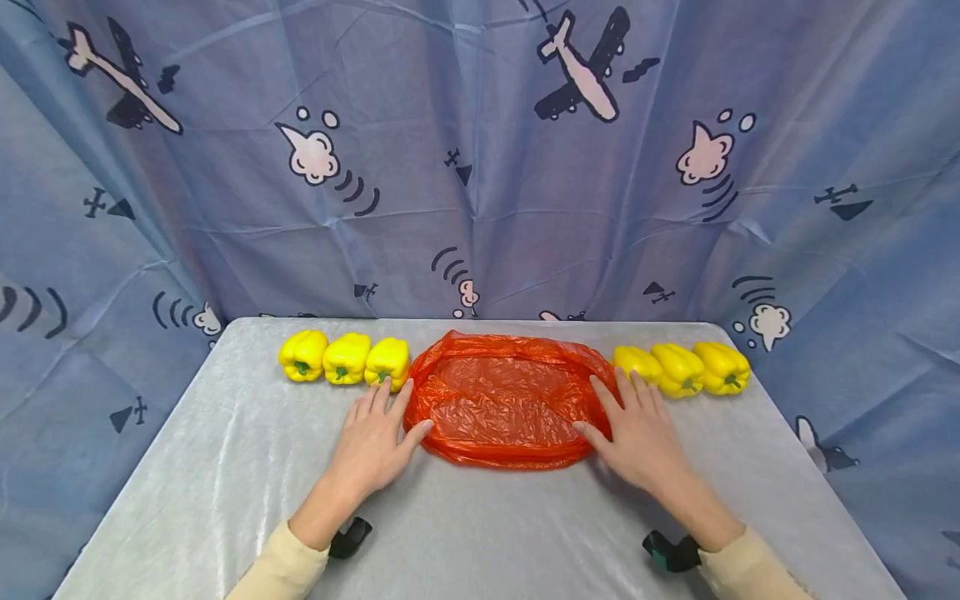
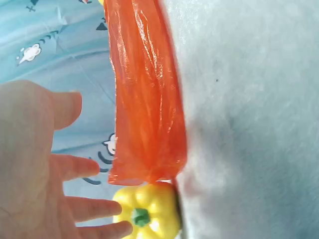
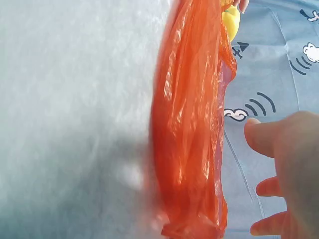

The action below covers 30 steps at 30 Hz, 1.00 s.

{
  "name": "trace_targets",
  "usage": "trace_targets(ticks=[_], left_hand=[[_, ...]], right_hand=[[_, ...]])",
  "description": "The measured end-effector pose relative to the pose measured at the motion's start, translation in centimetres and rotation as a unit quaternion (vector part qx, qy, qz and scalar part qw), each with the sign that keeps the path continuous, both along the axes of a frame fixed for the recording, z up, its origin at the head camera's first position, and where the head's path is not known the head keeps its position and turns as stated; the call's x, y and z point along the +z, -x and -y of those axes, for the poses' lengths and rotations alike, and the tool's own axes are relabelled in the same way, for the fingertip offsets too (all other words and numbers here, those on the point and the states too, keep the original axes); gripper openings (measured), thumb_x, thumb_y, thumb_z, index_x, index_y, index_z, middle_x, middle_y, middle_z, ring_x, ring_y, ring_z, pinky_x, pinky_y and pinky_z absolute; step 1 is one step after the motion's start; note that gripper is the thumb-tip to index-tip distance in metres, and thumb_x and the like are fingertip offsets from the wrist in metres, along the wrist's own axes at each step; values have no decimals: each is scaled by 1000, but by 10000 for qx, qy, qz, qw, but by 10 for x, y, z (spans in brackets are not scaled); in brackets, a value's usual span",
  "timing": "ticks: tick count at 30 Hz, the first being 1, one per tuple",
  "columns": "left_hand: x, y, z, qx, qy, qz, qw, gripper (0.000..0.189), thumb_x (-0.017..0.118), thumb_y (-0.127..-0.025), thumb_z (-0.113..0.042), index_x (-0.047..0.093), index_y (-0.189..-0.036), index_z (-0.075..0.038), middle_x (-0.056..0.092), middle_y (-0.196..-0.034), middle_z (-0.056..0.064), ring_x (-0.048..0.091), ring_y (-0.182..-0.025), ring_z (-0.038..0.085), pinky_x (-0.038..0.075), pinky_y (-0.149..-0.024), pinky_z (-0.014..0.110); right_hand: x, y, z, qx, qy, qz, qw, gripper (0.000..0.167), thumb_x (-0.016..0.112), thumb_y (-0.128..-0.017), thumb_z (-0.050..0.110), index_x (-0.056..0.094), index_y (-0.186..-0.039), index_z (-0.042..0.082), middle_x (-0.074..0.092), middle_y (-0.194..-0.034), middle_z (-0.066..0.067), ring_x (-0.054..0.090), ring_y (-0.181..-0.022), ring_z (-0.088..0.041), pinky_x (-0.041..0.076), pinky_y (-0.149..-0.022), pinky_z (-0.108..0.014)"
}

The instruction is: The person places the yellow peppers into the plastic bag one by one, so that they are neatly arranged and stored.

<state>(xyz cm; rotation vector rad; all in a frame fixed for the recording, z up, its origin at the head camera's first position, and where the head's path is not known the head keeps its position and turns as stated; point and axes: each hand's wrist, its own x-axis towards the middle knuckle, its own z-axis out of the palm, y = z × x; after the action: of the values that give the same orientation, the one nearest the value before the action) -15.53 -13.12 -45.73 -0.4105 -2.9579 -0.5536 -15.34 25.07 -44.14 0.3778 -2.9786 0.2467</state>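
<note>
A red plastic bag sits at the middle of the table, its mouth spread wide and its rim rolled into an oval. My left hand is at the bag's left side, fingers spread and straight, thumb by the rim. On the opposite side my right hand mirrors it, fingers extended beside the rim. Neither hand grips anything; whether the fingertips touch the plastic I cannot tell. In the left wrist view the bag stands up as a low wall, with a yellow bell pepper near the left fingertips.
Three yellow bell peppers stand in a row left of the bag, and three more yellow peppers lie to its right. A pale grey cloth covers the table. Behind hangs a blue curtain printed with planes.
</note>
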Motion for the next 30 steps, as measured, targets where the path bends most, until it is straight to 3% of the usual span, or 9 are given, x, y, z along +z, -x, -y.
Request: trace_targets(ticks=[4, 11, 17, 26, 30], left_hand=[[-3, 6, 2, 32, -601, 295, 9978, 69, 59, -100, -48, 43, -155, -9, 39, -154, 28, 39, -139, 48, 31, -112, 65], [-8, 17, 5, 60, -1709, 716, 9827, 62, 65, -99, -38, 48, -151, -9, 46, -151, 22, 44, -138, 43, 35, -112, 61], [-9, 20, 2, 217, -1935, 1023, 9755, 58, 67, -98, -33, 52, -148, -9, 50, -145, 22, 47, -133, 41, 38, -109, 60], [-16, 27, -2, 97, -2157, 1121, 9700, 55, 69, -96, -26, 55, -144, -6, 50, -147, 24, 42, -138, 45, 33, -112, 61], [-17, 29, -2, 136, -2435, 1200, 9623, 53, 72, -93, -22, 58, -141, -5, 52, -146, 22, 43, -137, 43, 33, -112, 60]], right_hand=[[4, 2, -5, -8, 54, 5, 10000, 77, 60, -98, 48, 40, -152, -2, 26, -158, -34, 20, -144, -56, 16, -117, -68], [11, 6, -18, -102, 183, -123, 9997, 72, 59, -99, 45, 41, -152, -2, 28, -155, -37, 24, -141, -58, 21, -113, -71], [18, 8, -26, -147, 345, -252, 9990, 69, 58, -100, 45, 44, -151, 0, 30, -155, -36, 27, -140, -57, 23, -111, -73], [23, 11, -41, -104, 577, -346, 9977, 64, 61, -99, 34, 45, -148, -3, 33, -153, -36, 31, -137, -57, 27, -107, -74], [23, 14, -49, -45, 690, -502, 9963, 62, 62, -99, 33, 46, -147, -2, 36, -151, -36, 34, -136, -56, 29, -106, -74]])
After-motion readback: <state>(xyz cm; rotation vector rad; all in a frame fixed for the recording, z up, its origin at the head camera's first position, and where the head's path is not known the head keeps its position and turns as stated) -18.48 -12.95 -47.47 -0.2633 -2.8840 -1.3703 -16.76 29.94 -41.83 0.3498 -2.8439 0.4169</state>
